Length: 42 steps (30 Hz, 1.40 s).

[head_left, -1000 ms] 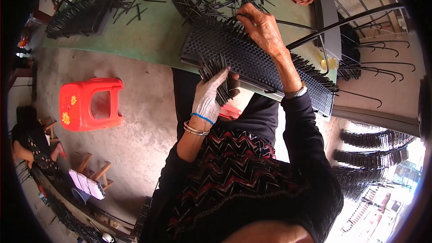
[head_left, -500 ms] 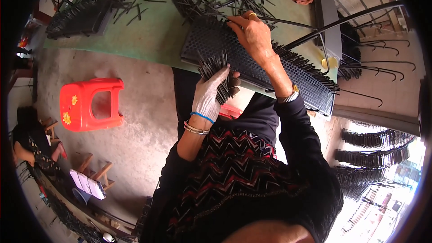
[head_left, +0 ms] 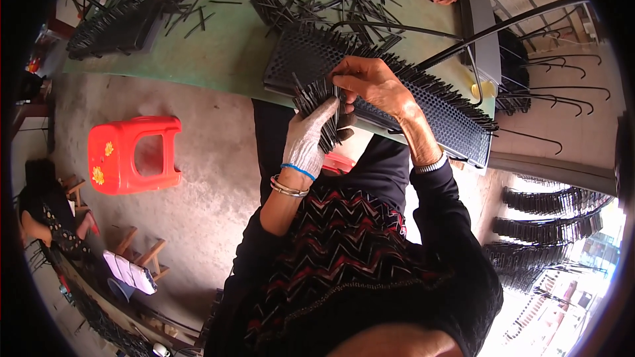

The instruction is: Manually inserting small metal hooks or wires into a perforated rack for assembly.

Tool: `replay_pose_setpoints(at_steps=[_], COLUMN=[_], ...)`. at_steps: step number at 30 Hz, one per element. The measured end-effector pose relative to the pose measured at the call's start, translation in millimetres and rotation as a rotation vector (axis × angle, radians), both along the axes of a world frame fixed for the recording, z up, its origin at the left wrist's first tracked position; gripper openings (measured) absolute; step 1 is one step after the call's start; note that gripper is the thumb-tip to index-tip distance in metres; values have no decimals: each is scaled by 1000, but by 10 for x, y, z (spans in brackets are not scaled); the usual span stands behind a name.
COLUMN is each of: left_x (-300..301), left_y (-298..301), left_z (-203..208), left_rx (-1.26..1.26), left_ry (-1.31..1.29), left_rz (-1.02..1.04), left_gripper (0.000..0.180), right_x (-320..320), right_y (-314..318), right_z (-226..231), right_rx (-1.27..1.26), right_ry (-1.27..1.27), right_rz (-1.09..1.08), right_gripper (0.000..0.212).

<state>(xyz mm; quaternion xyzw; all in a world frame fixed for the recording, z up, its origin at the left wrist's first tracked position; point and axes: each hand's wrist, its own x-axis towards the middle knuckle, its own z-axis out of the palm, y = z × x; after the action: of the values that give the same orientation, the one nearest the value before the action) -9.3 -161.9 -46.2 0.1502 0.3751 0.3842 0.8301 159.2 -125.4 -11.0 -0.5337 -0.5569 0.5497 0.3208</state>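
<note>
The board [head_left: 304, 59] slanted lengthwise, right end nearer the body. At its near edge, the left hand [head_left: 306, 139] clutched sticks [head_left: 311, 96]; the right hand [head_left: 378, 89], over the board, reached them, its pinch unclear.

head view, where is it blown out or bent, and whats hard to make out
Head view: glare burns out the lower right, around the dark rows; head view: the near edge of the table bows and the corners go black; head view: the held strips partly merge, dark against dark.
</note>
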Motion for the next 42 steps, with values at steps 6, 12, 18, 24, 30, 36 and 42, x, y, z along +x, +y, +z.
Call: replay_pose_setpoints(at_steps=[6,12,18,24,30,36,42], left_x=[-6,-9,-32,-20,-17,47,107], left_y=[6,14,14,8,37,58,32], left_z=[22,-26,-64,-80,-188,-340,-447], left_rx=[3,-37,-20,-41,-112,-195,-204], left_ry=[-27,-54,-76,-72,-108,-190,-322], left_rz=[18,-7,-4,-7,27,38,-71], left_gripper=[20,21,21,21,20,12,17], right_x=[-25,-21,-32,31,109,91,69], right_y=[-44,-71,-97,-81,-94,21,250], right_z=[17,-38,-40,-97,33,86,-125], right_rx=[-8,-35,-41,7,36,389,621], right_ry=[81,105,89,80,-19,-82,-358], right_rz=[-43,-115,-108,-61,-128,-454,-546], right_gripper=[18,18,16,16,15,13,13])
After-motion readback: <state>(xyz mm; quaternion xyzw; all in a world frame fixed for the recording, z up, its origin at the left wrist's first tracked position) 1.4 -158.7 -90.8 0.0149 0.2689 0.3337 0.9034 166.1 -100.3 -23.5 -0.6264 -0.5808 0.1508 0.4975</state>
